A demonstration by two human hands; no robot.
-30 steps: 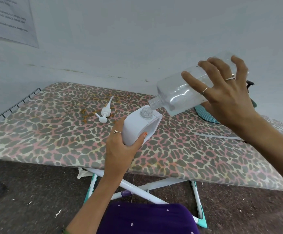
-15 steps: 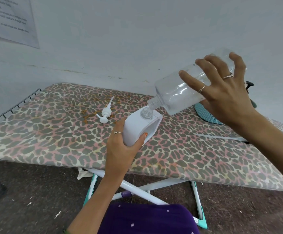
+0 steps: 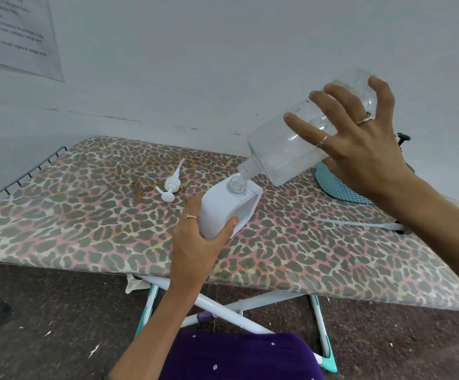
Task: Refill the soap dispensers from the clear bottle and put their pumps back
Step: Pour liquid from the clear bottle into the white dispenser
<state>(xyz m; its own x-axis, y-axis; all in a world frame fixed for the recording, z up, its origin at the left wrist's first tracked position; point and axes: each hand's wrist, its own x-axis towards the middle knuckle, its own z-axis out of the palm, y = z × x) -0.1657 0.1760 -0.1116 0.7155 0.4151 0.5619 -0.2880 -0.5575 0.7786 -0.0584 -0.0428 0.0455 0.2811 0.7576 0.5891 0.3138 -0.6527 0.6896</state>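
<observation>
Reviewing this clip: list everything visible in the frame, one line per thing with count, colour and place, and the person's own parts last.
soap dispenser: 1, white, pump off, held over the board's middle
clear bottle: 1, transparent, tilted neck-down, mouth at the dispenser's opening
pump: 1, white, lying on the board behind the dispenser
ironing board: 1, leopard-print cover, white and teal legs, against the wall
wire rack: 1, dark, at the board's left end
mesh item: 1, teal, on the board behind the right hand
paper notice: 1, white with blurred print, on the wall, upper left
left hand: 1, grips the dispenser's lower body
right hand: 1, holds the bottle, fingers spread round it
</observation>
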